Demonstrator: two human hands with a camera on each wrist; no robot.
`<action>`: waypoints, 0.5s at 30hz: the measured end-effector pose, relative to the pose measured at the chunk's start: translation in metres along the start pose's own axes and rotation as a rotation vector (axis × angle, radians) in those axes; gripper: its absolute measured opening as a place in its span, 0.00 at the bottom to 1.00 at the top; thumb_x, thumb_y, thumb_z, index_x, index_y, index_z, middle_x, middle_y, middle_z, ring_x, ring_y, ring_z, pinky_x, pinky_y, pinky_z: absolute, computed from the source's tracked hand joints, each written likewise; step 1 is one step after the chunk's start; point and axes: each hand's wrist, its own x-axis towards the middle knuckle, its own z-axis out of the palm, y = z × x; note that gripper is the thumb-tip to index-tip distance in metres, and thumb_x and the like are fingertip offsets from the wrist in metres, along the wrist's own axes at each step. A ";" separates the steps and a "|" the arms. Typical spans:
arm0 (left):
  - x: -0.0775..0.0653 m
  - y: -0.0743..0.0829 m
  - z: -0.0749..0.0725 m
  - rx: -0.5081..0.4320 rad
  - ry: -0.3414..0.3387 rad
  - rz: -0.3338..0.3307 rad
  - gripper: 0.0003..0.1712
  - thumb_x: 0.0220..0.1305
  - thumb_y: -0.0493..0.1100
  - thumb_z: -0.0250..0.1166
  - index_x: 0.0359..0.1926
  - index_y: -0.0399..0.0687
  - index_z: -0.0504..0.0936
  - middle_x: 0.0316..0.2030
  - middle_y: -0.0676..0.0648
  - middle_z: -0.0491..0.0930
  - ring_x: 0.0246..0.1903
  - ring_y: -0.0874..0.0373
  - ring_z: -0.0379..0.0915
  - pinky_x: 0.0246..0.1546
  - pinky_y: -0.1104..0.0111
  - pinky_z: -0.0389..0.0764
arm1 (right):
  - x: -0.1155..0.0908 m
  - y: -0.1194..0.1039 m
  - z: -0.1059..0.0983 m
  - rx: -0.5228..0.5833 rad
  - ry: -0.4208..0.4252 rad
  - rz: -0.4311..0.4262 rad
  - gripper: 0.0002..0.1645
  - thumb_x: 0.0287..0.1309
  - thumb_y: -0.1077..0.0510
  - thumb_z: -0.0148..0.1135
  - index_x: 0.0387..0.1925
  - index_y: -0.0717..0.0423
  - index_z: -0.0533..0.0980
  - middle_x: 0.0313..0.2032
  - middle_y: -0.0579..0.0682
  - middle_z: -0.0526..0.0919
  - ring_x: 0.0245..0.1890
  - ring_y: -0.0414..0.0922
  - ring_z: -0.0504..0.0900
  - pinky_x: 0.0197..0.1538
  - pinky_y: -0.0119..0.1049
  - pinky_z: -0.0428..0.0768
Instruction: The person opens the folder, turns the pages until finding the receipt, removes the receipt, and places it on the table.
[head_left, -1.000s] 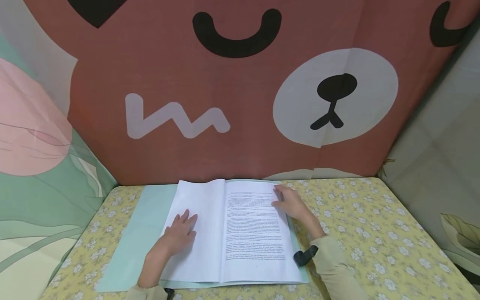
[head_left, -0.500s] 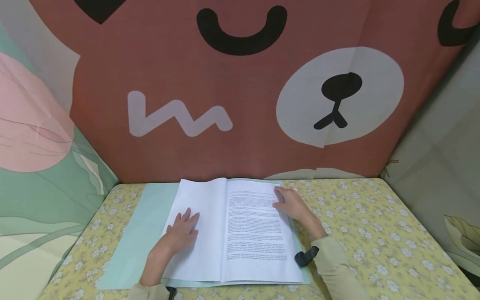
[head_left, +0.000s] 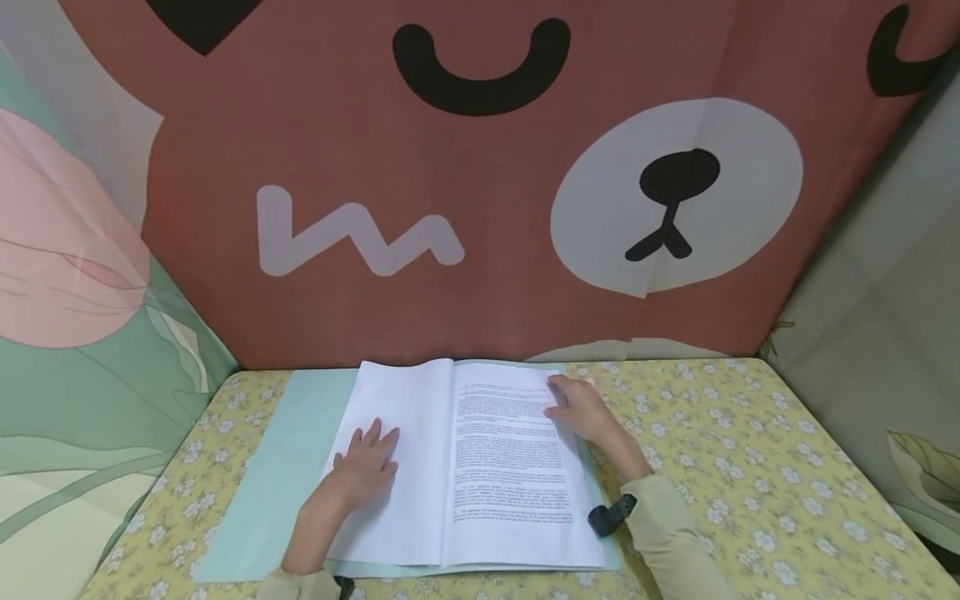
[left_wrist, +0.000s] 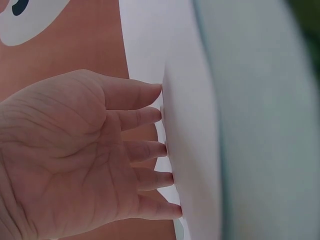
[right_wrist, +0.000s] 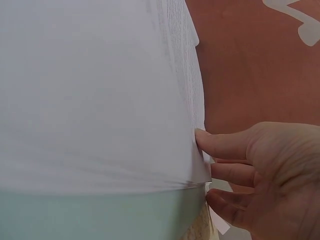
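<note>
An open booklet of white sheets [head_left: 420, 533] lies on a pale green folder [head_left: 300, 442] in the head view. Its left page is blank and its right page [head_left: 510, 458] carries dense print. My left hand [head_left: 362, 471] rests on the blank page with fingers spread; the left wrist view has all its fingertips against the paper [left_wrist: 192, 150]. At the top right edge of the printed page, my right hand [head_left: 585, 408] touches the paper with thumb and fingers. In the right wrist view its thumb [right_wrist: 220, 145] lies on the page near the corner, finger tips partly hidden.
A yellow flowered cloth [head_left: 735, 467] covers the table. Behind it hangs a brown cloth with a bear print [head_left: 450, 317]. Patterned cloths close off the left [head_left: 67, 250] and right [head_left: 885, 308] sides. Black wrist devices [head_left: 611, 515] sit beside the sleeves.
The head view has shifted slightly. Both hands stay on the booklet, and the pages lie as before.
</note>
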 end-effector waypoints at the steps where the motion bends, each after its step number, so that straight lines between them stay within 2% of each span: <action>1: 0.000 0.000 0.000 0.001 0.000 0.002 0.33 0.77 0.42 0.57 0.76 0.35 0.64 0.78 0.27 0.49 0.77 0.25 0.38 0.70 0.27 0.46 | 0.000 0.000 0.000 -0.001 0.001 0.005 0.32 0.65 0.64 0.69 0.67 0.74 0.70 0.63 0.69 0.77 0.66 0.65 0.75 0.67 0.56 0.74; 11: -0.002 0.000 0.000 0.009 0.008 0.014 0.32 0.77 0.42 0.57 0.76 0.35 0.64 0.78 0.27 0.49 0.76 0.25 0.38 0.69 0.27 0.46 | 0.003 -0.001 0.001 0.014 0.023 0.019 0.29 0.62 0.66 0.70 0.63 0.72 0.74 0.60 0.67 0.81 0.63 0.63 0.78 0.64 0.56 0.76; 15: -0.002 0.000 0.001 0.015 0.010 0.014 0.33 0.77 0.42 0.57 0.76 0.35 0.64 0.78 0.27 0.49 0.76 0.25 0.38 0.69 0.27 0.47 | 0.003 -0.002 0.001 0.064 0.034 0.031 0.29 0.60 0.67 0.71 0.62 0.71 0.75 0.59 0.67 0.81 0.63 0.63 0.78 0.64 0.56 0.77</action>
